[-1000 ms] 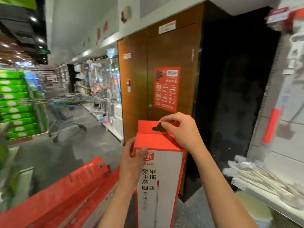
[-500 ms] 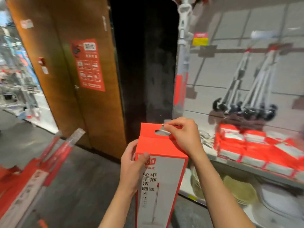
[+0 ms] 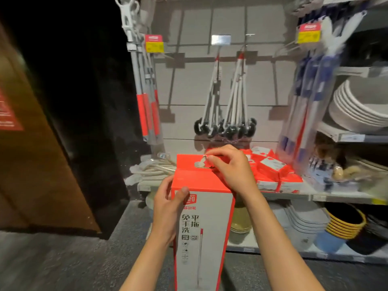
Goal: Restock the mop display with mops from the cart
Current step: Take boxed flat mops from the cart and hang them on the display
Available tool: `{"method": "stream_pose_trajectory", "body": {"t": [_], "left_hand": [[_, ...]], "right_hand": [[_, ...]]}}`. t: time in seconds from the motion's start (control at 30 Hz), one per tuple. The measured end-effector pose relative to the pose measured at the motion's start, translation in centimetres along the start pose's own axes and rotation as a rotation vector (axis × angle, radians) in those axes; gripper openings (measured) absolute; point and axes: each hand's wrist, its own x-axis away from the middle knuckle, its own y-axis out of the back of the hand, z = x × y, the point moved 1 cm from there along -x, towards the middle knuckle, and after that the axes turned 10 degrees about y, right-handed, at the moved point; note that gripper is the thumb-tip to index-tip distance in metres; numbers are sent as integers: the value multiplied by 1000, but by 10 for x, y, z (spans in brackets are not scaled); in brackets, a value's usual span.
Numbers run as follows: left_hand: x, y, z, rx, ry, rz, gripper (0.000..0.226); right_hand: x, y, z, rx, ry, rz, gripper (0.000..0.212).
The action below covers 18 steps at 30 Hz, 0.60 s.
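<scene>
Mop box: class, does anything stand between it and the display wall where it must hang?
Nothing blocks the upper path. The mop box, held by the left hand and right hand, faces a shelf of red packs and hanging brushes.

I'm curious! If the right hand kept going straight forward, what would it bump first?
Probably the black-headed brushes hanging just beyond the right hand, which pinches the mop box tab; depth is unclear.

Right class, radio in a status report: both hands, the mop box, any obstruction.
Left hand grips mop box side. Right hand pinches hang tab. Nothing between box and display.
</scene>
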Motion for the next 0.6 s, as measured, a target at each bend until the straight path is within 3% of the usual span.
{"method": "stream_pose_trajectory", "body": {"t": [0.13,0.3,0.47,0.6], "left_hand": [[-40,-30,8,36,20,68,82],[-103,-62,8,86,25,103,69],[-169,-81,2,112,27,112,58],[-218,-86,-3,115,21,108,61]], "right_hand": [[-23,24,-30,-28,-58,-90,24],[-59,43,-68,-135,-138,-195,25],[-107,43,-105,-323,-141,-166,41],[-139,33,-130,-351,-120,-158,49]]}}
